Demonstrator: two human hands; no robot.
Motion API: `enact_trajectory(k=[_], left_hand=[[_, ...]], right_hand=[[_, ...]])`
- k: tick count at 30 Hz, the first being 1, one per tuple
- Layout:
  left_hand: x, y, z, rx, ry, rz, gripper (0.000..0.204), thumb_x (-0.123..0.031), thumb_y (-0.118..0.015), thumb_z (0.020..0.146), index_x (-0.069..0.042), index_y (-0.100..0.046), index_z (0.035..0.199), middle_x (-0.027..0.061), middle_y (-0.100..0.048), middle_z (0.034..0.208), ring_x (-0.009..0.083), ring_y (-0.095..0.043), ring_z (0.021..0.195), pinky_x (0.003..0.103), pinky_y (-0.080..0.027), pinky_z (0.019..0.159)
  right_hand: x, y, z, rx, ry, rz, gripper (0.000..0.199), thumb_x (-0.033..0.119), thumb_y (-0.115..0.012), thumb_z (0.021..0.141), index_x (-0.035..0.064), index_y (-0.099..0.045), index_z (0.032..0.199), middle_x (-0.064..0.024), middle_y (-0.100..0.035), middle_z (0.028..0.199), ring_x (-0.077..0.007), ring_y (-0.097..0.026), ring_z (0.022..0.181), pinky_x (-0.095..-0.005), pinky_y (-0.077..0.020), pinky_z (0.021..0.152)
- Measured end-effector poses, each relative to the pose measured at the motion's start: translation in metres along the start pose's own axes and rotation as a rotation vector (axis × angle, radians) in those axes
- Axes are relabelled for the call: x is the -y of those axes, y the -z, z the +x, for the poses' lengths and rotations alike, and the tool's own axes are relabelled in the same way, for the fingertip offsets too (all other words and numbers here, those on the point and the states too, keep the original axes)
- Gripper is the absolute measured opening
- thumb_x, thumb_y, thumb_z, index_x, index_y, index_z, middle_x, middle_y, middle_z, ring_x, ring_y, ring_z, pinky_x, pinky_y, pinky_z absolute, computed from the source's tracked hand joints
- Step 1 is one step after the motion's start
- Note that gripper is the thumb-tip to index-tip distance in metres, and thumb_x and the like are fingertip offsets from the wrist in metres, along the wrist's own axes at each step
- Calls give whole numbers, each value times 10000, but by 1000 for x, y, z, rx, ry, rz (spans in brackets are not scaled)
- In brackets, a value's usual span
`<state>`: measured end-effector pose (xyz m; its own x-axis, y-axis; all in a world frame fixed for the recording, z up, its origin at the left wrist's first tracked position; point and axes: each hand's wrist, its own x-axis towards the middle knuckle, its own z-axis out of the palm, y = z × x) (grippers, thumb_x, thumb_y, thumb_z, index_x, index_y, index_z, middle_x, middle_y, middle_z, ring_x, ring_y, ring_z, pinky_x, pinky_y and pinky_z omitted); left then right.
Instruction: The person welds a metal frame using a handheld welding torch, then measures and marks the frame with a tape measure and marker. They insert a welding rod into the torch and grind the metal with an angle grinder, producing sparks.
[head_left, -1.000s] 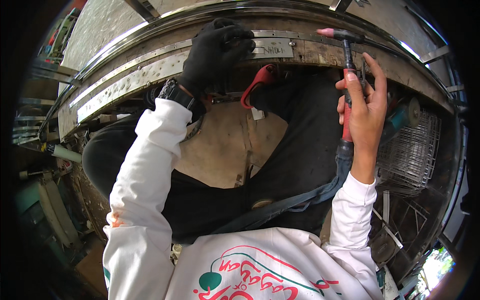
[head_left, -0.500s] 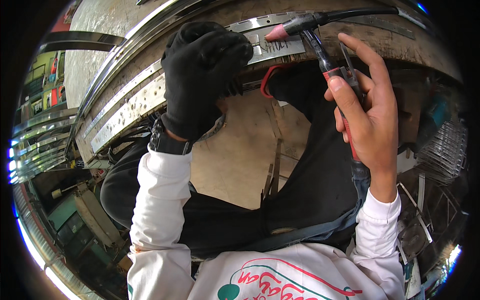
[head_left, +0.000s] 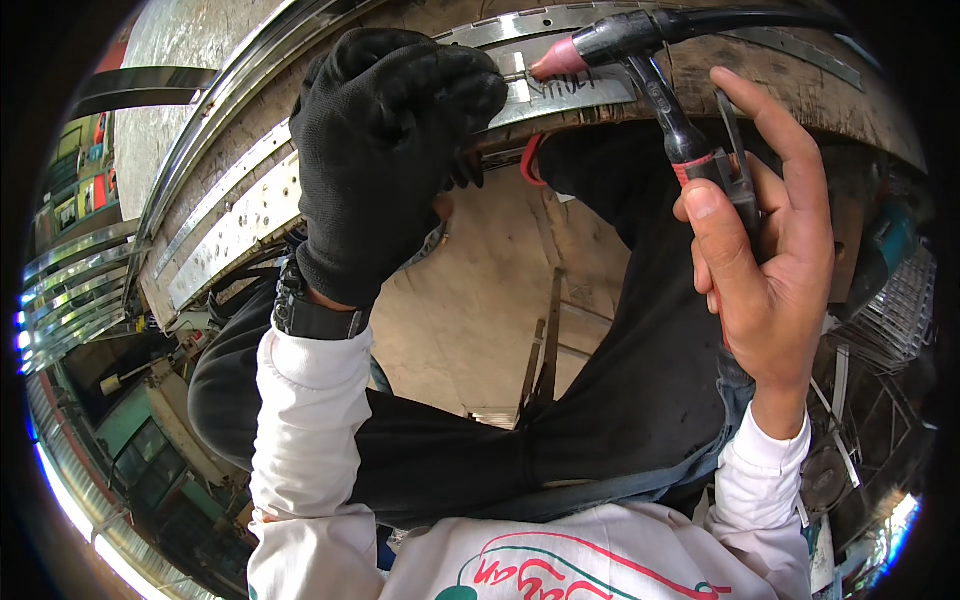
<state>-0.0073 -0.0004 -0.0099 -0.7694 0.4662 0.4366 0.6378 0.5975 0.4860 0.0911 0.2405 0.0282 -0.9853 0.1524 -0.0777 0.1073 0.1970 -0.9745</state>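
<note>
My right hand (head_left: 765,250), bare, is wrapped round the handle of a welding torch (head_left: 672,115). Its index finger reaches up along a dark lever on the handle. The torch's pink nozzle (head_left: 562,58) points left, close over a small flat metal plate (head_left: 590,92) with dark handwritten marks. Beside the nozzle, my left hand (head_left: 390,150) wears a black knit glove. Its fingers are curled together at the plate's left end; whatever they hold is hidden. A dark watch (head_left: 310,310) circles my left wrist.
The plate lies along the curved wooden bench edge (head_left: 700,80), with long perforated metal strips (head_left: 230,235) to the left. A black cable (head_left: 760,18) runs right from the torch. My dark-trousered legs (head_left: 640,380) are below. A teal power tool (head_left: 890,245) and wire racks (head_left: 895,310) stand right.
My right hand and the torch handle have shifted right and slightly down. My gloved left hand sits a little farther left. The nozzle stays close to the plate.
</note>
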Motion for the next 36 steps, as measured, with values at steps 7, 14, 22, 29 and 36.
enact_trajectory(k=[7, 14, 22, 29, 36], left_hand=[[1, 7, 0, 23, -49, 20, 220, -39, -820, 794, -78, -812, 1011, 79, -729, 963, 238, -704, 919, 373, -553, 820], [0, 4, 0, 18, -66, 37, 227, -25, -822, 800, -56, -811, 1025, 78, -742, 980, 224, -738, 909, 350, -587, 812], [-3, 5, 0, 15, -46, 77, 180, -58, -823, 818, -68, -821, 998, 80, -751, 957, 225, -734, 924, 363, -579, 816], [-2, 3, -2, 10, 31, -46, 214, -54, -818, 810, -77, -817, 1023, 75, -739, 971, 232, -714, 928, 361, -562, 818], [-3, 1, -2, -36, 49, -60, 222, -22, -818, 795, -80, -810, 1009, 78, -741, 983, 236, -711, 947, 379, -561, 840]], right_hand=[[-25, 13, 0, 69, 95, -57, 598, 226, -672, 1006, 74, -448, 1539, -80, -669, 863, -27, -468, 505, -181, -355, 455], [-25, 12, 0, 72, 165, -115, 592, 173, -670, 1010, 52, -435, 1540, -72, -671, 878, -23, -464, 528, -176, -355, 464], [-25, 14, 1, 90, 251, -192, 589, 168, -679, 1013, 56, -439, 1539, -72, -679, 907, -16, -467, 549, -173, -357, 473], [-28, 11, 2, 43, 192, -65, 608, 222, -687, 1014, 55, -434, 1541, -99, -683, 902, -30, -505, 528, -178, -384, 455], [-29, 12, 1, 30, 141, -25, 616, 215, -688, 1005, 46, -433, 1539, -90, -680, 883, -27, -479, 508, -178, -366, 439]])
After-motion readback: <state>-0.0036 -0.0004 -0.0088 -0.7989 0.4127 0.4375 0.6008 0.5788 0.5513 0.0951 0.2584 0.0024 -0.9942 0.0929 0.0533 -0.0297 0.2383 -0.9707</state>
